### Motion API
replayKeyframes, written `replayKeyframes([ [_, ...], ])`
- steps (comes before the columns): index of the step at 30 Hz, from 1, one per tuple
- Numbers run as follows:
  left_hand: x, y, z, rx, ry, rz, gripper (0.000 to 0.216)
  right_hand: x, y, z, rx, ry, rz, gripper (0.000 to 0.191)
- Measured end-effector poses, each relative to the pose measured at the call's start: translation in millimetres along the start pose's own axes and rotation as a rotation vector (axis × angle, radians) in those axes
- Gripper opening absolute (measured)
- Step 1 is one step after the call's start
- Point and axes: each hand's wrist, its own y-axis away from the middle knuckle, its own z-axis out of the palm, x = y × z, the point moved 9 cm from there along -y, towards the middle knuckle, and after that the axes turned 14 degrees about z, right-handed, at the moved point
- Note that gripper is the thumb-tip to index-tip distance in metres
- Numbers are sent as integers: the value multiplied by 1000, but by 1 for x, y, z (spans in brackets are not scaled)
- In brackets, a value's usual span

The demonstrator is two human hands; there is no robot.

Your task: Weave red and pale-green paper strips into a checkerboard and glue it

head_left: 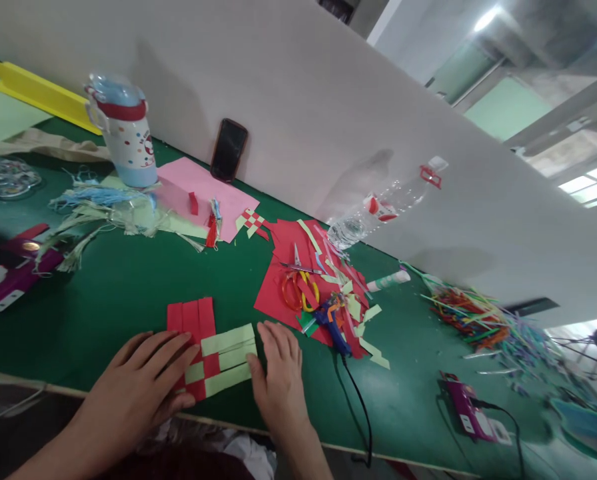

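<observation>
While the left hand (141, 377) lies flattened over the near left side of a woven piece (211, 365) of red and pale green paper strips, its fingers are spread slightly and gently bent, pressing on the paper rather than clenched around it. The right hand (281, 377) is open as well, its thumb parted from the fingers; the thumb tip meets the ends of the green strips, and the fingertips rest on the green tabletop (143, 280) just beside the piece's upper corner. The woven piece lies between the two hands, its loose red strips reaching out past the left fingertips and its green ones running toward the right thumb. Well beyond the left hand, a blue and white flask (128, 143) stands upright, its contents hidden. Far to the left of that hand, a clear packet (6, 177) holds small pieces too blurred to name. Beyond the right hand, near the wall, is a clear plastic bottle (361, 221); whether liquid fills it cannot be told. Nearer to that hand, on its right, scissors (308, 293) and a blue glue gun (334, 330) lie among red paper (271, 287) and green scraps (373, 351).
</observation>
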Motion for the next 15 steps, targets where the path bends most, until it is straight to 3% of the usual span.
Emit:
replayKeyframes([
  [3,0,-4,0,-16,53,-53,32,12,-10,-9,52,-25,75,37],
  [8,2,-24,10,-58,288,24,22,6,-27,-3,9,-5,128,25],
  [15,-19,-35,36,-158,505,-191,24,-5,-40,4,-41,46,202,15],
])
